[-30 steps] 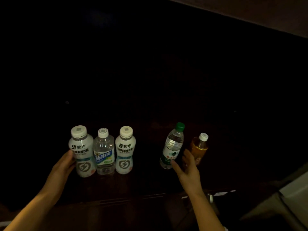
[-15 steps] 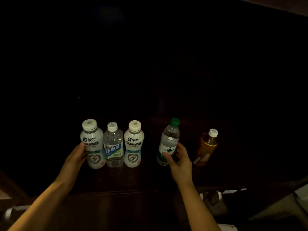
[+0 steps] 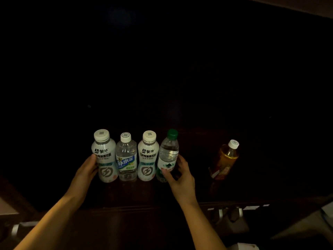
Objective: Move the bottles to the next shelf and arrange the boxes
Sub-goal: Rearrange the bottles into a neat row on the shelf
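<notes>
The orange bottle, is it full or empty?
Mostly full: amber drink fills the orange bottle nearly to its neck, under a white cap.

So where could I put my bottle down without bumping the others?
The biggest bare patch is between the green-capped bottle and the amber bottle. It is crowded on the left: four bottles stand packed side by side, with the left hand and right hand at each end.

Four bottles (image 3: 137, 157) packed tight, hands on both ends – no gaps. Wide open shelf (image 3: 196, 159) between them and the tea bottle (image 3: 225, 159) – easy access.
</notes>
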The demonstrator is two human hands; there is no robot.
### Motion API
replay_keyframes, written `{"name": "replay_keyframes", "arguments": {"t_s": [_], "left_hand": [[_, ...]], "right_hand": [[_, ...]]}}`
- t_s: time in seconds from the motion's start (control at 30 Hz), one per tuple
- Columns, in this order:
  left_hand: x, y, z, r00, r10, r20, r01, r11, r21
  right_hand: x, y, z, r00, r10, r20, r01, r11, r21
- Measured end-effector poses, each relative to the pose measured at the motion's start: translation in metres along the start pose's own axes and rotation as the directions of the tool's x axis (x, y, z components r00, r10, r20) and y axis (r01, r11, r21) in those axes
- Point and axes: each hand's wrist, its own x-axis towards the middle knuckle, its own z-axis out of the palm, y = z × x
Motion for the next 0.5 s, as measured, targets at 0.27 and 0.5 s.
{"name": "replay_keyframes", "arguments": {"t_s": [0.27, 0.5], "left_hand": [[0.005, -0.007, -0.005, 1.0, -0.009, 0.007, 0.009, 1.0, -0.003], [0.009, -0.014, -0.013, 0.998, 0.003, 0.067, -0.007, 0.998, 0.054]], "right_hand": [[-0.024, 0.035, -0.079, 0.982, 0.141, -0.126, -0.158, 0.978, -0.135], [-0.018, 0.051, -0.149, 0.915, 0.153, -0.374, -0.246, 0.945, -0.215]]}}
